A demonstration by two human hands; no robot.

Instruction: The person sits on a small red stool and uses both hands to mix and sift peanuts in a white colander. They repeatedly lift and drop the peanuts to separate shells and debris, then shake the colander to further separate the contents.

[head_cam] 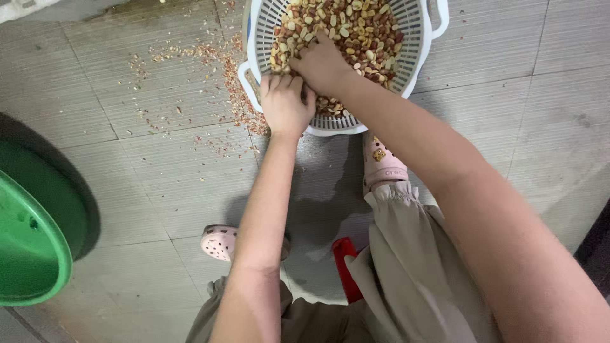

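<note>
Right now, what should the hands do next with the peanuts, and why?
Probably rub the peanuts again: both the left hand and right hand are in the white basket, many nuts look red-skinned, and loose skins lie on the floor.

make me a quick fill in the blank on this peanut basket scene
1. Both hands reach into a white slotted basket full of ____.
2. The large tub at the left edge of the view is ____ in colour.
3. Reddish peanut skins lie scattered on the tiled ____.
4. The person wears pink ____ on the feet.

Missing words: peanuts; green; floor; clogs
</note>
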